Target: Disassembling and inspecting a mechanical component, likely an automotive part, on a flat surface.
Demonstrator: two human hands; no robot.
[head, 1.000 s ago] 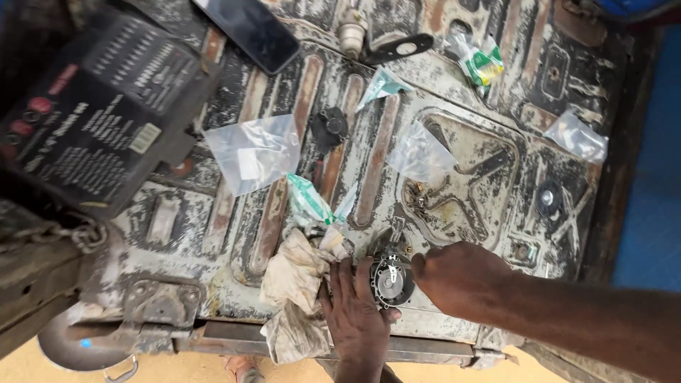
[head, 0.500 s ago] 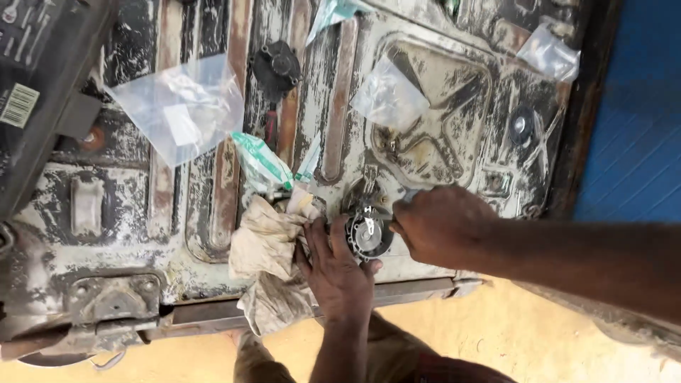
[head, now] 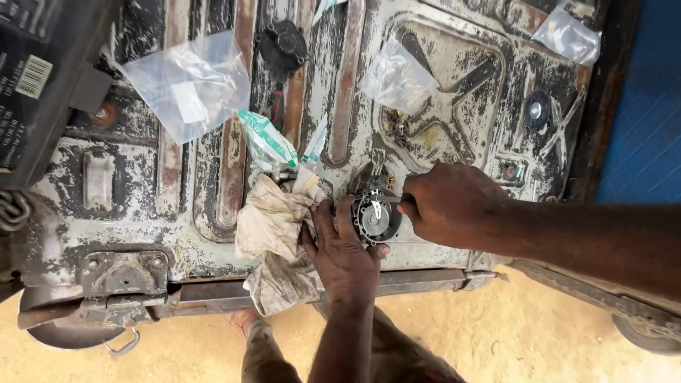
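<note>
1. Our left hand (head: pixel 340 255) fingers wrap the round metal part (head: pixel 376 216), on the worn metal panel (head: pixel 128 191).
2. Our right hand (head: pixel 450 204) is fisted on a thin tool at its rim.
3. Dirty rag (head: pixel 273 227) touches left hand; plastic bags (head: pixel 188 81) well apart.

One camera only, worn on the head, looking almost straight down from close above. It faces a worn, rusty metal panel (head: pixel 213 184) that fills most of the frame, with sandy ground (head: pixel 532 333) along the bottom edge. Both forearms enter from the bottom and right, meeting near the centre.
</note>
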